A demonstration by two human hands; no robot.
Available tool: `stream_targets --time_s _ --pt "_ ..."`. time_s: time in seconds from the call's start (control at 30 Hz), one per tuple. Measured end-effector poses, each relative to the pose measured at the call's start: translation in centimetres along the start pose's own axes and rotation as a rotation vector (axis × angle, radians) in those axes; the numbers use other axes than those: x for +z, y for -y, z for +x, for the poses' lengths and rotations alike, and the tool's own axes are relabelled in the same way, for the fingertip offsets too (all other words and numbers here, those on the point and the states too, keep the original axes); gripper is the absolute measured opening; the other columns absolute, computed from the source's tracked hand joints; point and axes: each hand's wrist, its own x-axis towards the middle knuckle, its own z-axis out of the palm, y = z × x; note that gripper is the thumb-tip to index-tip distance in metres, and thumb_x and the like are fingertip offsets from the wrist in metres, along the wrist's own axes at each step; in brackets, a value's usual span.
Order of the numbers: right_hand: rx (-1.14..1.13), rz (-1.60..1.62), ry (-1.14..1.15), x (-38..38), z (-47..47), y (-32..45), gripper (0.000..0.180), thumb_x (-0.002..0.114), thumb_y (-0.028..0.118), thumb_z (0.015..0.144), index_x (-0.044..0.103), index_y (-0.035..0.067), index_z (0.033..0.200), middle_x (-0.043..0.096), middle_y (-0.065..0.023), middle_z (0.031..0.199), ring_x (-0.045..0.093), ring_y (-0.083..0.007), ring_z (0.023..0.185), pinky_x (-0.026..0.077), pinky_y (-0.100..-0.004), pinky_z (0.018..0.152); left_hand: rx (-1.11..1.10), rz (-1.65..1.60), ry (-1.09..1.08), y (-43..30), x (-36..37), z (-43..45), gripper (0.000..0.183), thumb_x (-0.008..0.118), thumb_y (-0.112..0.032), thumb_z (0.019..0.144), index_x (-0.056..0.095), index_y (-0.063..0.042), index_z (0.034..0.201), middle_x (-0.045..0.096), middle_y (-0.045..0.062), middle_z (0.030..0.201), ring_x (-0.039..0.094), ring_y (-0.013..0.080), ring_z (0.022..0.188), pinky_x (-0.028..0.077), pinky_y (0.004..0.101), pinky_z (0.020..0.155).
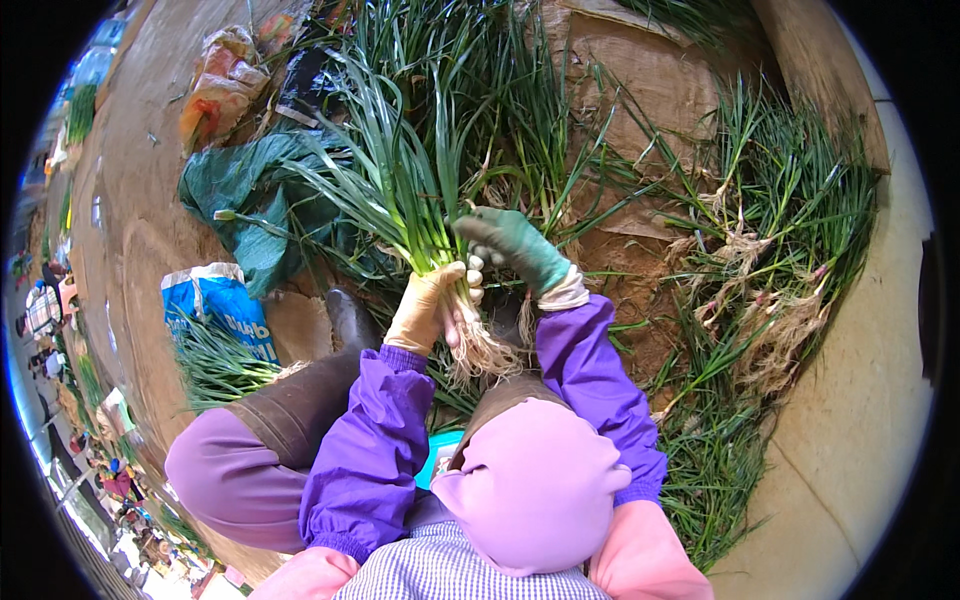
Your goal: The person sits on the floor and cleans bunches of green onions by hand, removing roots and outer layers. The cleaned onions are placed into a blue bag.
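Observation:
My left hand (426, 304), in a cream glove, is closed around a bunch of green onions (420, 195) just above the roots. The leaves fan upward, while pale bulbs and stringy roots hang below the fist. At the right side of the bunch is my right hand (514, 244), in a green glove with a pale cuff, blurred, its fingers bent near the stems. Whether it grips a stem cannot be told. Behind the bunch lies a large heap of green onions (517, 97).
More green onions with roots (795, 247) lie along the right by a light tiled ledge (847, 465). On the left are a green cloth (240, 195), a crumpled plastic bag (221, 82), and a blue printed sack (217, 300) with a small bunch (217, 364). Flattened cardboard (637, 97) lies at the back.

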Motion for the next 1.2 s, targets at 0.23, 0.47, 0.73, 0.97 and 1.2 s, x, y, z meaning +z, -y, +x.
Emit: stream_targets --time_s 0.23,0.47,0.73,0.97,1.2 --pt "-0.238 -0.054 -0.422 4.4 -1.7 -2.7 0.021 0.057 0.024 0.088 0.06 0.004 0.08 0.056 0.0008 0.059 0.054 -0.0105 0.051 0.041 -0.0221 0.045 0.096 -0.385 -0.215 2.0 -0.3 1.3 0.01 0.058 -0.013 0.081 0.058 -0.004 0.086 0.063 0.006 0.074 0.061 0.0157 0.061 0.052 0.0285 0.056" --pt "-0.519 0.225 -0.853 -2.9 -2.9 -0.1 0.018 0.052 0.017 0.09 0.059 0.002 0.084 0.057 -0.0038 0.062 0.055 -0.0107 0.051 0.043 -0.0199 0.042 -0.049 0.017 0.116 0.8 1.7 -0.7 0.037 0.063 -0.02 0.082 0.055 0.004 0.109 0.064 0.008 0.083 0.056 0.0103 0.056 0.048 0.0217 0.053" --pt "0.273 -1.134 -0.758 -5.2 -7.7 -9.2 0.044 0.058 0.045 0.079 0.056 0.005 0.097 0.063 -0.0175 0.082 0.062 -0.033 0.077 0.049 -0.0397 0.071 0.367 -0.327 0.131 -2.1 -0.5 -0.2 0.053 0.064 -0.015 0.081 0.042 -0.004 0.128 0.062 0.008 0.098 0.056 0.0081 0.068 0.052 0.0304 0.071" --pt "-0.063 -0.822 -0.83 -7.0 -4.4 -14.4 0.032 0.062 0.028 0.079 0.061 0.003 0.099 0.066 -0.0132 0.085 0.06 -0.0298 0.077 0.046 -0.0357 0.071 0.497 -0.723 0.668 -6.3 -6.7 -0.7 0.063 0.066 -0.008 0.077 0.036 -0.011 0.133 0.051 -0.007 0.085 0.046 0.0108 0.072 0.043 0.029 0.077" --pt "-0.398 0.309 -0.547 -9.6 -10.1 -3.9 0.029 0.061 0.018 0.085 0.056 -0.003 0.104 0.06 -0.0039 0.069 0.055 -0.01 0.062 0.043 -0.0218 0.057 0.518 -0.805 0.538 -6.2 -8.6 -0.4 0.046 0.048 -0.006 0.091 0.036 -0.014 0.134 0.055 0.002 0.116 0.056 0.0144 0.097 0.046 0.034 0.081"
